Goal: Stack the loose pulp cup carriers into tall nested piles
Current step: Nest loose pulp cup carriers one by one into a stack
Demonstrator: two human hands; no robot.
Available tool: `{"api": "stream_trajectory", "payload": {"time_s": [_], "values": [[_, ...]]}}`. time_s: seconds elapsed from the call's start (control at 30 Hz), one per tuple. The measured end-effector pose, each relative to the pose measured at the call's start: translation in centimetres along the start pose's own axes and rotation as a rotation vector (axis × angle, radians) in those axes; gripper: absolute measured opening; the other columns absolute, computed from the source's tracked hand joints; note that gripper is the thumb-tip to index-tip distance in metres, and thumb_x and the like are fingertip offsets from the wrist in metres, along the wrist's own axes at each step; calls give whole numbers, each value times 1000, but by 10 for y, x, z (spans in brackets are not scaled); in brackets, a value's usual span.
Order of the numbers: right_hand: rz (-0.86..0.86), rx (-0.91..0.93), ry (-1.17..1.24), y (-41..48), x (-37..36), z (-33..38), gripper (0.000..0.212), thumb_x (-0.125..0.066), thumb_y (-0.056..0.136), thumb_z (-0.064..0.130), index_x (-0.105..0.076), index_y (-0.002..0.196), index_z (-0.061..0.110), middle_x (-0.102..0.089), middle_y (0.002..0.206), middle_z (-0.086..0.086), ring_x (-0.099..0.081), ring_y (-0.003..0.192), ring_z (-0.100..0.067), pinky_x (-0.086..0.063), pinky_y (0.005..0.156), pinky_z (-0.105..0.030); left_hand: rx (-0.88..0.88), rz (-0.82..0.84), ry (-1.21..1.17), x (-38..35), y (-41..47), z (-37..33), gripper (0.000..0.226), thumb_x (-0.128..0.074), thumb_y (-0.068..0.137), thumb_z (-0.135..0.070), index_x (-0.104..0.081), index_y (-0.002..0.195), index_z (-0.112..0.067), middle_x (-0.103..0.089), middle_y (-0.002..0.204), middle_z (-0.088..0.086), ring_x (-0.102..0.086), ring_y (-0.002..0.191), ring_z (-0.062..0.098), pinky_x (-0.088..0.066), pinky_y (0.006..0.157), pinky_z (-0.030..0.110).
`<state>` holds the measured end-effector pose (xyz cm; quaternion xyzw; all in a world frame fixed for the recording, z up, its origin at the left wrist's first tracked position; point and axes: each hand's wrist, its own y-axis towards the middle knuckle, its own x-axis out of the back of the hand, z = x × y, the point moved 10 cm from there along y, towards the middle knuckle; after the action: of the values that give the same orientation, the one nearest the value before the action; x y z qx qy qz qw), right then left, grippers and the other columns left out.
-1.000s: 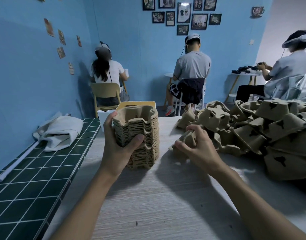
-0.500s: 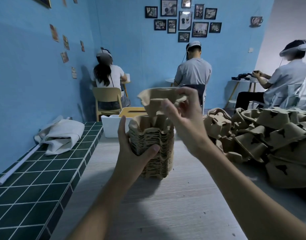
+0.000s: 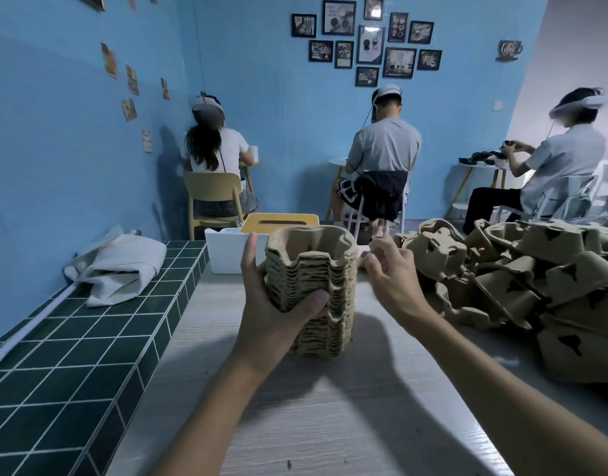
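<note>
Left hand (image 3: 275, 304) grips the nested stack (image 3: 313, 290) on the worktop (image 3: 330, 407); right hand (image 3: 392, 273), loosely curled and empty, hovers just beside it.

Landmark: nested pile (image 3: 313, 290), on table (image 3: 330, 407).
Left: tiled ledge (image 3: 72, 365).
Right: loose carriers (image 3: 536, 283).
Behind: bin (image 3: 227, 252).

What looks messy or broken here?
The carriers on the right lie in a jumbled heap, tipped every way, some upside down. The stack that the left hand grips stands neat and straight. I see nothing torn.
</note>
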<state>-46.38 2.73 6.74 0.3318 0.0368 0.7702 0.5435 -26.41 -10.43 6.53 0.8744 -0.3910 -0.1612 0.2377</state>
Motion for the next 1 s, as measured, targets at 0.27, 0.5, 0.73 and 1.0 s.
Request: {"api": "stream_trajectory", "payload": {"time_s": [0.27, 0.5, 0.73, 1.0], "values": [[-57, -71, -215, 40, -18, -15, 48, -46, 99, 28, -38, 146, 23, -21, 147, -11, -26, 134, -32, -30, 109, -42, 8, 0, 2, -1, -1, 2, 117, -91, 70, -22, -8, 145, -51, -55, 134, -9, -60, 118, -2, -50, 85, 11], [-68, -203, -253, 53, -25, -39, 32, -42, 100, 26, -48, 129, 14, -24, 145, -13, -35, 128, -38, -37, 103, -46, 24, 8, -22, -2, -3, 2, 111, -83, 67, -15, -11, 142, -52, -54, 133, -10, -62, 114, -3, -51, 79, 10], [-164, -146, -180, 46, -13, -27, 39, -45, 98, 19, -49, 133, 4, -34, 144, -12, -36, 128, -28, -33, 105, -38, 35, 20, -20, -3, -4, -1, 110, -79, 65, -17, -9, 141, -54, -52, 135, -13, -60, 112, -10, -49, 78, 6], [-323, 0, -77, 0, 45, -8, 31, -54, 89, 3, -63, 120, 3, -54, 120, -9, -51, 106, -20, -42, 98, -30, 50, 36, -1, -2, -3, -1, 105, -86, 62, -38, -19, 141, -56, -63, 123, -31, -61, 116, -3, -51, 87, 12]]}}
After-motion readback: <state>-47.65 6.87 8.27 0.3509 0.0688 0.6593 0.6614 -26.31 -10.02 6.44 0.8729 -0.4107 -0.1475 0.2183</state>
